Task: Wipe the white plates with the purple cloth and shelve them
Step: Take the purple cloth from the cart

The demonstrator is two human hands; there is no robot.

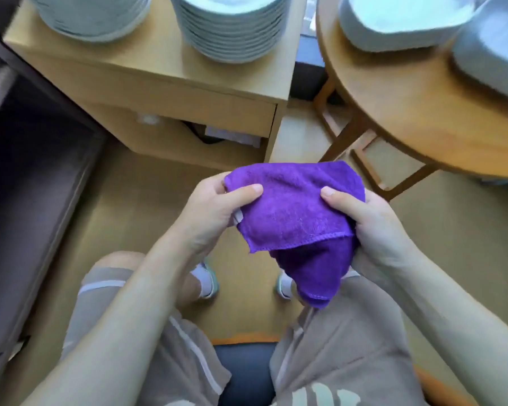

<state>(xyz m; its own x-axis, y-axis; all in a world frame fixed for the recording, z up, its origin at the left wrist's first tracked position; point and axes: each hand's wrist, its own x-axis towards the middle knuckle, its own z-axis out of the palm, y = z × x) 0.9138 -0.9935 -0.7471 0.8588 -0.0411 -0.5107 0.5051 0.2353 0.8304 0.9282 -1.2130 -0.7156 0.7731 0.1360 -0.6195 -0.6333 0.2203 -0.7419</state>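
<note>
A purple cloth (294, 218) is stretched between both hands above my lap, one corner hanging down. My left hand (214, 212) pinches its left edge with thumb on top. Its right side is gripped by my right hand (370, 227), thumb pressing the fabric. Two stacks of round white plates (232, 27) (91, 16) stand on a low wooden cabinet (147, 71) ahead. White squarish plates (399, 22) lie on a round wooden table (417, 112) at the upper right, apart from both hands.
A grey dish (490, 60) sits at the round table's right edge. The cabinet has an open shelf (206, 136) with dark items inside. A dark sofa or bench (27, 186) fills the left side. I sit on a chair with wooden floor below.
</note>
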